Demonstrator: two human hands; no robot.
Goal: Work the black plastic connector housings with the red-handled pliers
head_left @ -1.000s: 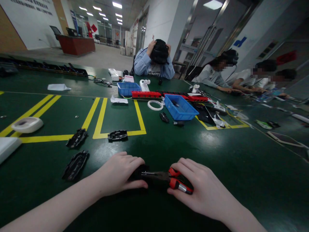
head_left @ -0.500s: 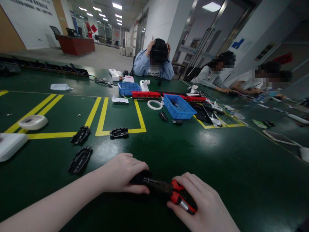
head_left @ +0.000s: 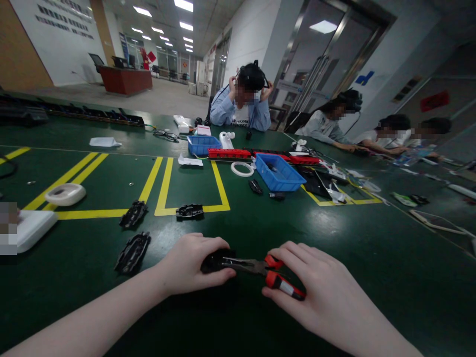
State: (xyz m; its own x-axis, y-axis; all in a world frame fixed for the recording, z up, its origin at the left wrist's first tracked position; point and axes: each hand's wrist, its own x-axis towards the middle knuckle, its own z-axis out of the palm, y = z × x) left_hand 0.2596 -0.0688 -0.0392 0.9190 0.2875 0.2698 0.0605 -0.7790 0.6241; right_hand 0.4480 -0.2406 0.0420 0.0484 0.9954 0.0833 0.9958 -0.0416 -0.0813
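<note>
Low over the green table (head_left: 334, 238), my left hand (head_left: 201, 263) is closed around a black plastic part (head_left: 213, 261). My right hand (head_left: 312, 287) grips long-nose pliers (head_left: 277, 275) by their red and black handles. The jaws point left and their tips reach the black part, between my left thumb and fingers. Whether the tips pinch anything there, I cannot tell. Much of the held part is hidden by my hand. Similar open black plastic shells (head_left: 133, 253) lie left of my left hand, and another shell (head_left: 189, 211) rests on a yellow tape line.
Ahead stands a blue bin (head_left: 280, 173) with small dark parts inside, and a second blue bin (head_left: 201, 145) behind it. A tape roll (head_left: 242, 169) lies between them. Red strips (head_left: 228, 153) run across the table. Across from me sits a person (head_left: 240, 106); others work at right.
The view has tilted and shifted slightly. Both hands, the black part and the pliers stay together, the pliers now lying more level. The person opposite has raised their head a little.
</note>
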